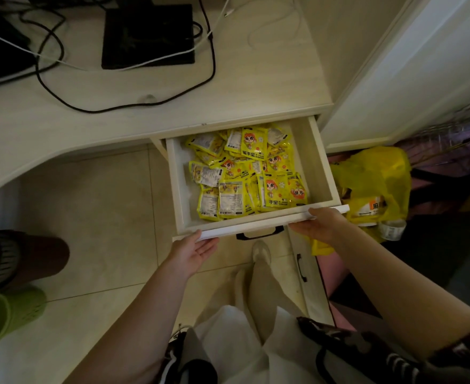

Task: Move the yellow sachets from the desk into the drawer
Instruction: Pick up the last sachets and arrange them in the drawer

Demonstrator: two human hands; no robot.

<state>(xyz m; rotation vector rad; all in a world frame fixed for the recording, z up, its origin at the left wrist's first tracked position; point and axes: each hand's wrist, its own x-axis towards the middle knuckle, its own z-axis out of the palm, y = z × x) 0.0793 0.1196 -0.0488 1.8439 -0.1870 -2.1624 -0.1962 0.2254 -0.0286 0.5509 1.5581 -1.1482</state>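
Head view: a person looks down on an open drawer, both bare hands at its front.
Left hand (193, 252): lower centre of the frame, palm up, fingers straight, fingertips touching the left end of the drawer's front panel.
Right hand (318, 224): right of centre, fingers laid flat along the right end of the same panel, thumb on its top edge.
Cream wooden drawer (322, 162): pulled out from under the desk, a black metal handle (260, 234) on its front between the two hands.
Yellow printed sachets (246, 173): piled loosely inside the drawer, filling most of its floor.
Cream wooden desk (89, 117): upper half of the frame, carrying a flat black device (148, 34) and looping black cable (214, 62).
Yellow plastic bag (377, 184): on the floor right of the drawer.
Green shoe (6, 311): lower left, on the tiled floor.
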